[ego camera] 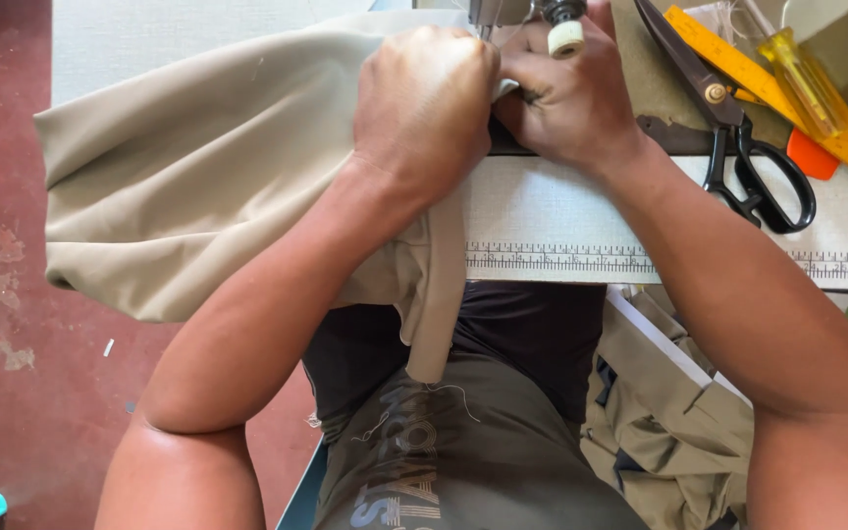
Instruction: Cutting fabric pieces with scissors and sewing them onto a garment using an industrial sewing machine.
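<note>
A large piece of beige cloth (pixel 198 167) lies over the left of a white sewing table (pixel 561 211) and hangs down over my lap. My left hand (pixel 424 98) is clenched on a bunch of this cloth at the table's far edge. Right beside it, my right hand (pixel 566 103) presses down on the cloth's edge with fingers curled, just under the sewing machine's foot (pixel 552 20). The two hands touch. The needle and the seam are hidden behind my hands.
Black scissors (pixel 738 147) lie to the right, next to an orange ruler (pixel 787 93) and a yellow-handled screwdriver (pixel 802 83). A printed measuring scale (pixel 561 257) runs along the table's front edge. More beige cloth (pixel 679 422) lies low on the right. The floor (pixel 2 245) is red.
</note>
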